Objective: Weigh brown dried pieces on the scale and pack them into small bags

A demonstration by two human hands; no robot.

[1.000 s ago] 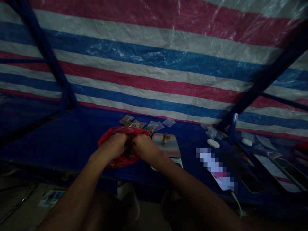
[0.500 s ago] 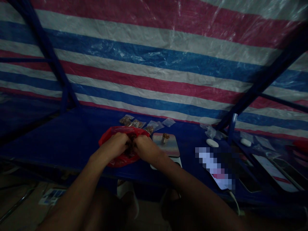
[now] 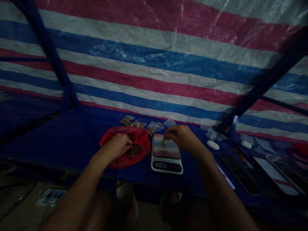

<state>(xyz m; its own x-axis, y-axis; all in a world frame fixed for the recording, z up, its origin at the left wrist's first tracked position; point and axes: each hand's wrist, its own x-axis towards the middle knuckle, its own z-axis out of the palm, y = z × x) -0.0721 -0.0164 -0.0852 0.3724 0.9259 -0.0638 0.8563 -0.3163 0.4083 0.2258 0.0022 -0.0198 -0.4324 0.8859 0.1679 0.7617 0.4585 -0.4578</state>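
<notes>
My left hand (image 3: 115, 147) lies in the mouth of a red plastic bag (image 3: 141, 141), its fingers closed over dark brown chunks (image 3: 134, 149). To the right stands a white digital kitchen scale (image 3: 166, 168) with a glossy platform. On that platform is a small upright packet (image 3: 165, 141). My right hand (image 3: 180, 138) hangs over the scale, its bunched fingertips at the top of the packet and hiding part of it. I cannot tell whether those fingers grip the packet.
Several small clear bags (image 3: 127, 120) of brown pieces lie along the back of the blue table (image 3: 64, 134). White oval objects (image 3: 213, 145) and dark phones (image 3: 239, 173) sit to the right. A striped tarpaulin (image 3: 154, 73) on a blue metal frame (image 3: 48, 54) forms the wall behind.
My right hand has left the red bag and moved right to the scale, uncovering the scale's display. My left hand stays in the bag, which now shows more of its brown contents.
</notes>
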